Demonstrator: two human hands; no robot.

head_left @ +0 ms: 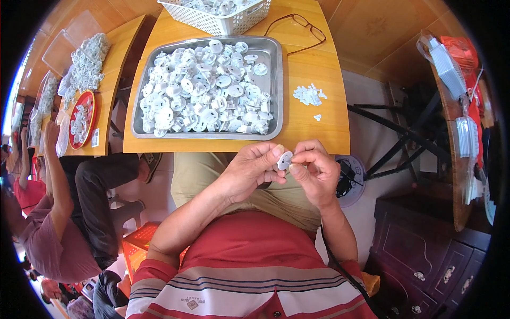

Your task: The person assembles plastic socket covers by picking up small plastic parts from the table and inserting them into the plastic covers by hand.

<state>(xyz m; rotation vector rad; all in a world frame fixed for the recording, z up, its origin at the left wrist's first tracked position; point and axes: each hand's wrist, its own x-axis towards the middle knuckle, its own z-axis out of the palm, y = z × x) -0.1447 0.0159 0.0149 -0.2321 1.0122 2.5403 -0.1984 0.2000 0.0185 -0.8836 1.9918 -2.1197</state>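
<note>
Just beyond the table's near edge, above my lap, a small round white plastic part [285, 160] is pinched between the thumb and fingers of my left hand [248, 169]. My right hand [317, 173] is closed, its thumb and fingertips meeting at the part's right side. Whatever those fingertips hold is hidden. In front of me lies a steel tray [278, 80] heaped with similar white round plastic parts [204, 93]. To its right sits a little pile of tiny white plastic pieces [308, 95], with a loose piece [317, 117] nearer me.
A white perforated basket [212, 22] of parts stands behind the tray, beside brown-framed glasses [300, 21]. At left, a person [53, 228] sits by another table with a red plate [90, 101]. A dark cabinet [419, 255] and a shelf of packages [451, 69] are at right.
</note>
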